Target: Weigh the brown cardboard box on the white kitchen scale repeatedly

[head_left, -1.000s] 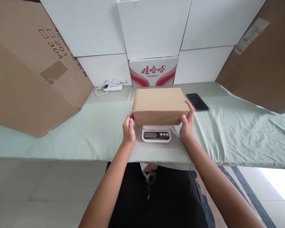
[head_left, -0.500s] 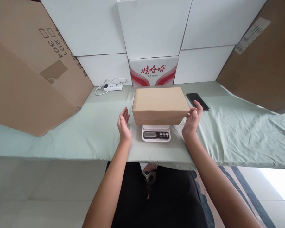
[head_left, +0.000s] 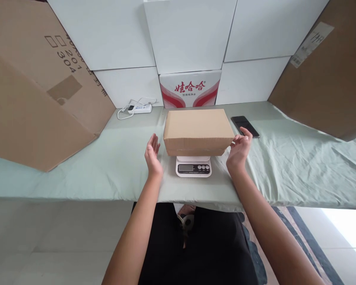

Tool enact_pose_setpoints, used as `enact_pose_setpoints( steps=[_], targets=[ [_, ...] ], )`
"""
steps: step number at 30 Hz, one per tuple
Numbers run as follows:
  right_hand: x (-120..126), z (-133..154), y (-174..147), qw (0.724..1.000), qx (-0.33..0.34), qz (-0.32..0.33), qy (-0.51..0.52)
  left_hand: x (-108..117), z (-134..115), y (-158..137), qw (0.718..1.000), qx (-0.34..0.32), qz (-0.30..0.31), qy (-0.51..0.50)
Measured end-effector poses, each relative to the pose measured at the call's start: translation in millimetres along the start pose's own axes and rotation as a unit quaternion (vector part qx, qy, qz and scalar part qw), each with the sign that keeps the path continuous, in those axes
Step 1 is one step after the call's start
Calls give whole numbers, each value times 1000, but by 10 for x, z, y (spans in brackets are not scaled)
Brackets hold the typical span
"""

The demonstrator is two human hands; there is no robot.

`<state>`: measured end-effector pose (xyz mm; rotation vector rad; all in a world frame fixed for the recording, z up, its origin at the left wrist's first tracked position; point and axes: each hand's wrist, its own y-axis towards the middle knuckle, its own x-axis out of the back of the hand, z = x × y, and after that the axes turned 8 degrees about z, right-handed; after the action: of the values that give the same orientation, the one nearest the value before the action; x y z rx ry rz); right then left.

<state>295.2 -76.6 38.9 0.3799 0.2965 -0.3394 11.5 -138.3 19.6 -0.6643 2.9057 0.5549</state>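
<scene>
A closed brown cardboard box (head_left: 198, 130) rests on a white kitchen scale (head_left: 193, 166), whose front panel with a grey display and buttons sticks out below it. To the left of the box, my left hand (head_left: 153, 155) stands on edge, open, with a gap between it and the cardboard. My right hand (head_left: 239, 150) is at the box's front right corner, fingers apart and curved. Its fingertips are at or very near that corner; whether they touch is hard to tell. Neither hand grips anything.
A black phone (head_left: 245, 126) lies behind my right hand. A white power strip (head_left: 140, 108) with a cable sits at the back left. Large cardboard cartons (head_left: 47, 95) flank the green tablecloth (head_left: 106, 166). White boxes (head_left: 190, 35) are stacked behind, above a red-and-white carton (head_left: 190, 89).
The whole view has shifted slightly. Both hands, the box and the scale keep nearly the same places relative to each other.
</scene>
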Motion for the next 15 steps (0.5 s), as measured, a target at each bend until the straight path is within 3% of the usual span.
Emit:
enact_pose_setpoints(
  steps=[15],
  targets=[
    [-9, -14, -8, 999, -13, 25, 23, -14, -65, 49, 997, 29, -60, 25]
  ],
)
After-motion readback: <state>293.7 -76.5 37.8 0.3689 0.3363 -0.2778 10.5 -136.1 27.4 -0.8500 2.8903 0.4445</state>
